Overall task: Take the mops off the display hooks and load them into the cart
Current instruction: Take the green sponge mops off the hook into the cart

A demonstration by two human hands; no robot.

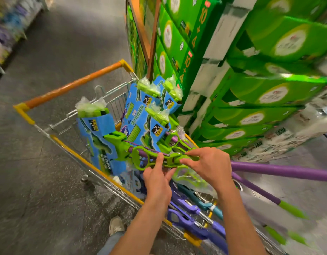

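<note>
- The cart [89,163] stands in the aisle just beside a stack of green boxes [260,74], already holding several mops [138,115] with their blue-sleeved heads leaning against the end by the orange push bar [74,84].
- Both hands work on the green lever [155,157] of the topmost mop. The left hand [157,179] pinches it from below between thumb and forefinger. The right hand [208,165] presses down on it with straight, spread fingers, not wrapped round anything.
- The purple poles [280,171] stick out over the near rim. A knock from an arm or a passer-by could lever a mop out of the cart.
- Neither hand has a full grip, so the top mop could slide sideways off the pile.
- The levers and plastic wrap look tangled; a tug could drag a neighbouring mop along or pinch a finger.
- The cart sits close to the boxes, so shifting the load could push the mop heads into them.
</note>
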